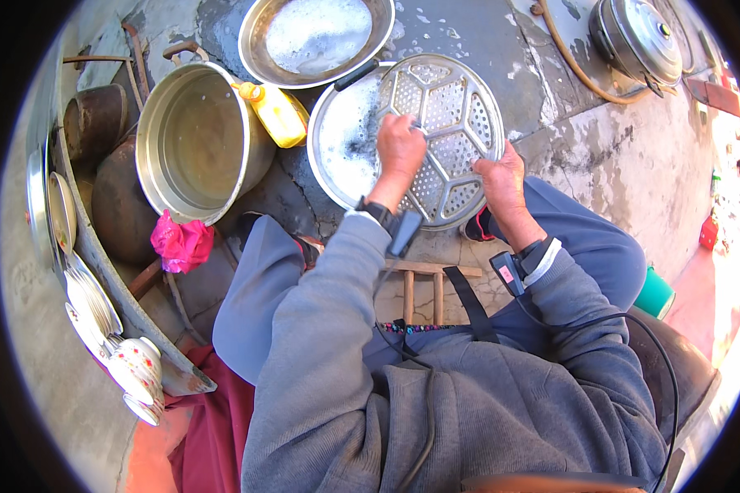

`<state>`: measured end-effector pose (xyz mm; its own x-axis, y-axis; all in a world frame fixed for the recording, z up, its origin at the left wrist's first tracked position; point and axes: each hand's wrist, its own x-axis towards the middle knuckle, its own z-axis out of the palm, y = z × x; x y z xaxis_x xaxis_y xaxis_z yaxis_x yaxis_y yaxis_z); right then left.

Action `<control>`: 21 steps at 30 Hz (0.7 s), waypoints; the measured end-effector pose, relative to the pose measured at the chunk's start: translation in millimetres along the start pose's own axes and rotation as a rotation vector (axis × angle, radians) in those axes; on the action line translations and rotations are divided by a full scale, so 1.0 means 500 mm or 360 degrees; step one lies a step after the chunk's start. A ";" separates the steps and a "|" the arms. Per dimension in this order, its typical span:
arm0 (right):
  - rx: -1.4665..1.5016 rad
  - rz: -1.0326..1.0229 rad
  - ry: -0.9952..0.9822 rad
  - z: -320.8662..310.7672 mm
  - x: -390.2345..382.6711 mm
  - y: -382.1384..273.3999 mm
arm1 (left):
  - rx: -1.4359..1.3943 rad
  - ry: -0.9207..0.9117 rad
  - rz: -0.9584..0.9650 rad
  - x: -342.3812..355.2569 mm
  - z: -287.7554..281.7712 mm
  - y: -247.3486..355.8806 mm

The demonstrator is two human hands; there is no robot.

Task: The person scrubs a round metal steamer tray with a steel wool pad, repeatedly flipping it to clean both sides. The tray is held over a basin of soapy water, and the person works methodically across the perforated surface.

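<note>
My right hand (506,182) grips the right rim of a round metal steamer plate (446,152), its thumb on top. The plate has perforated sections between raised ribs and is tilted over a pan of suds (337,168). My left hand (400,152) is closed against the plate's left part; what it holds, if anything, is hidden under the fingers. A black handle (356,75) shows at the pan's far rim. Left of the pan, a yellow bottle (281,113) stands beside a large pot of cloudy water (144,164).
A wide basin of foamy water (251,49) sits at the far side. Stacked white dishes (90,296) and a patterned cup (136,366) are at the left, near a pink bag (182,242). A lidded pot (637,41) stands far right, a green container (656,293) by my right knee.
</note>
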<state>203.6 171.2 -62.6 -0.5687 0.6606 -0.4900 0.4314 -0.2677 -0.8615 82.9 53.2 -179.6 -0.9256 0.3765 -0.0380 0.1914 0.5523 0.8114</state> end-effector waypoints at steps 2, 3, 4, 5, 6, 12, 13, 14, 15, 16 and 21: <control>-0.0098 -0.0061 -0.0025 -0.001 0.001 -0.002 | 0.0238 -0.0095 -0.0234 0.055 -0.019 -0.017; -0.0160 -0.0050 -0.0019 -0.002 -0.003 -0.003 | 0.0225 -0.0111 -0.0155 0.069 -0.024 -0.026; -0.0112 -0.0051 -0.0015 -0.001 -0.003 -0.003 | 0.0260 -0.0160 -0.0182 0.079 -0.027 -0.038; -0.0066 -0.0055 -0.0004 0.001 -0.003 -0.004 | 0.0259 -0.0118 -0.0097 0.075 -0.028 -0.045; -0.0021 -0.0034 -0.0007 0.004 -0.004 -0.004 | 0.0274 -0.0227 -0.0150 0.073 -0.027 -0.054; -0.0009 -0.0061 0.0006 0.004 -0.003 0.001 | 0.0113 -0.0250 -0.0080 0.028 -0.013 -0.056; -0.0051 -0.0052 -0.0009 0.002 -0.003 0.003 | 0.0187 -0.0204 -0.0113 0.048 -0.019 -0.057; -0.0018 -0.0025 -0.0037 0.000 -0.006 0.005 | 0.0227 -0.0195 -0.0168 0.067 -0.026 -0.055; 0.0024 -0.0022 -0.0039 0.001 -0.004 0.007 | 0.0271 -0.0203 -0.0214 0.078 -0.030 -0.051; 0.0096 -0.0070 -0.0060 0.000 -0.003 0.007 | 0.0270 -0.0138 -0.0169 0.092 -0.032 -0.045; 0.0099 -0.0057 -0.0004 0.005 -0.003 0.007 | -0.0075 -0.0123 0.0009 0.004 -0.011 -0.004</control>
<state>204.2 167.7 -65.4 -0.5847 0.6691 -0.4587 0.3661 -0.2870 -0.8852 79.1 48.9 -178.1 -0.8962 0.4369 -0.0766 0.1795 0.5152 0.8380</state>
